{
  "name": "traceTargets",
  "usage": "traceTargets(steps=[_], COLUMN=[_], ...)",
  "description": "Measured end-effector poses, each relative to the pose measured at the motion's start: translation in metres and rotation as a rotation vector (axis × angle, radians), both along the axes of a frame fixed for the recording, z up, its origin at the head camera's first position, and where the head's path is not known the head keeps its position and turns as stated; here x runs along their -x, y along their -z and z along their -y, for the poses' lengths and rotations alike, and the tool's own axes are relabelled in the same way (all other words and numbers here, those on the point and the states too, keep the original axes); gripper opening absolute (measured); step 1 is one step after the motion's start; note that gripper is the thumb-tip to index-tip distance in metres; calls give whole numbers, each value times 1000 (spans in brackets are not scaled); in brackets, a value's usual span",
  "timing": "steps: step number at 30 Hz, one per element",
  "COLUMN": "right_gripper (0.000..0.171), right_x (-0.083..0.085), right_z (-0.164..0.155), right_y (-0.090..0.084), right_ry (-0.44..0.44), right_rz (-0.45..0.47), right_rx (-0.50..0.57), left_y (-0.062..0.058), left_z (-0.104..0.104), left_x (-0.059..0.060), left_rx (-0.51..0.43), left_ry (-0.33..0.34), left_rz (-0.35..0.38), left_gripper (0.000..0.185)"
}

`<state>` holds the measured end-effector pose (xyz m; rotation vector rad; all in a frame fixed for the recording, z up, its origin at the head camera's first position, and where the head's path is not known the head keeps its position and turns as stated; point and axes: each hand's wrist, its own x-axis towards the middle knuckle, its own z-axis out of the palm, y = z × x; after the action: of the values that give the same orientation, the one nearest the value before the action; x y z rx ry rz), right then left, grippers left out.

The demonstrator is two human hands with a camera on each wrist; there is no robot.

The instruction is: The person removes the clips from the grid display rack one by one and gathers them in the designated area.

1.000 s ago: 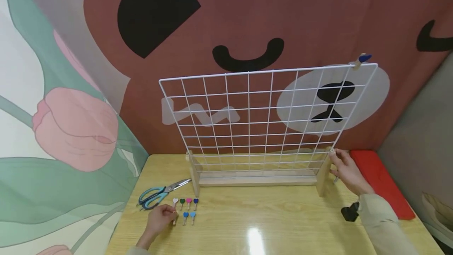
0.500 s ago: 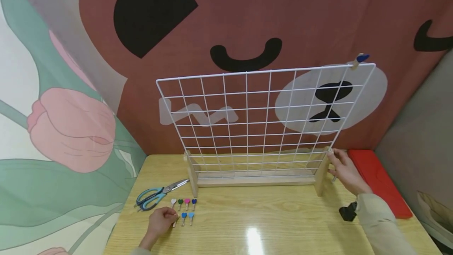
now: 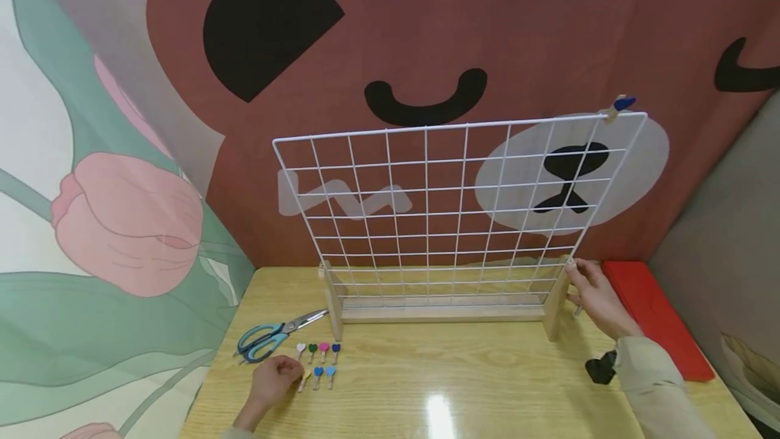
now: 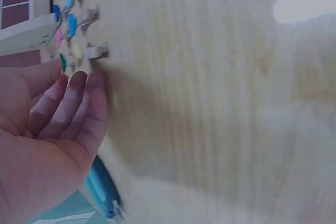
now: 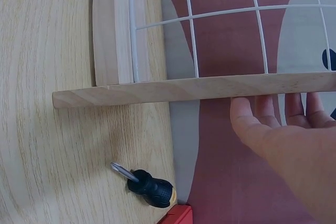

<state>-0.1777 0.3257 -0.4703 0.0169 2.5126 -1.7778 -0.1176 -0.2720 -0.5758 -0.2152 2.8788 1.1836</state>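
Note:
My left hand (image 3: 275, 381) is over the table, fingers loosely bent. Just beyond its fingertips lies a small clothespin with a yellow heart (image 3: 306, 377), slightly slanted. Beside it lie a blue-heart clothespin (image 3: 318, 372) and a light blue one (image 3: 331, 372). A row behind has white, green, pink (image 3: 324, 348) and dark blue hearts. On the right, my right hand (image 5: 294, 135) rests its fingertips against the outer face of a wooden upright (image 5: 157, 91). That upright supports a white wire grid (image 3: 426, 212). A dark blue-heart clothespin (image 3: 623, 105) is clipped to the grid's top right.
Turquoise-handled scissors (image 3: 265, 341) lie behind my left hand, pointing at the stand's left foot. A short screwdriver (image 5: 149, 187) lies beyond the right upright, close to a red box (image 3: 658, 320). A patterned cloth backdrop (image 3: 426, 32) hangs behind the table (image 3: 487, 385).
My left fingers have let go of the yellow-heart clothespin and drawn back slightly left; it now lies beside the blue one. My right hand keeps its place at the upright.

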Motion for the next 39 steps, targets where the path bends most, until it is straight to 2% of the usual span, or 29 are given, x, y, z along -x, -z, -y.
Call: traceTargets(steps=[3,6,12,19,24,31,35,39], right_gripper=[72,72,68,70,67,69,68,68], right_x=[0,0,-1,-2,-3,0,2,2], right_z=[0,0,0,2,3,4,3,2], right_y=[0,1,4,9,6,-1,-2,-2], right_ry=[1,2,6,10,3,6,8,14], right_rz=[9,8,-9,32,30,26,27,22], right_rx=[-9,-6,5,30,29,26,27,18], left_y=[-9,-29,-88,-146,-189,-260,-302,-335], left_z=[2,1,-16,-45,-72,-121,-150,-176], left_x=[4,14,39,68,83,92,95,100], left_rx=[-22,-49,-108,-84,-87,-103,-86,-93], left_ry=[18,37,87,231,344,521,587,617], left_rz=[-37,-88,-144,-246,-310,-374,-411,-465], left_gripper=[5,5,8,11,9,12,11,12])
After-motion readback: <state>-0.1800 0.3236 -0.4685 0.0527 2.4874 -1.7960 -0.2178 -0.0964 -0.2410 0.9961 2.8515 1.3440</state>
